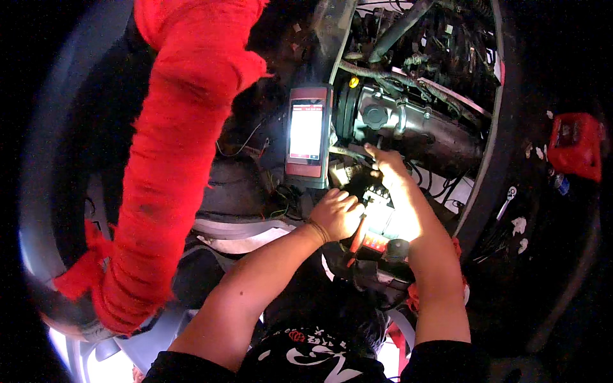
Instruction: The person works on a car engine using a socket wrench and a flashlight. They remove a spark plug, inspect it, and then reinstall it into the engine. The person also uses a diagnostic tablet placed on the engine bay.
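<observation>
My left hand (335, 214) is closed beside a red-handled tool (355, 246); what its curled fingers grip is hidden. My right hand (388, 163) reaches to the lower side of the metal engine cover (415, 121), index finger forward and other fingers bent, around something I cannot make out. Below it, a brightly lit component with a red part (377, 237) sits among wires and connectors, its detail washed out by glare. A red-and-black handheld device (306, 134) with a lit screen stands left of the engine, above my left hand.
A bar wrapped in shaggy red cloth (166, 153) runs along the left. Hoses (408, 80) and wiring cross the engine bay above. At the right lie a red case (573, 143), a ratchet (507, 201) and white scraps (519, 226), beyond a long frame edge (479, 179).
</observation>
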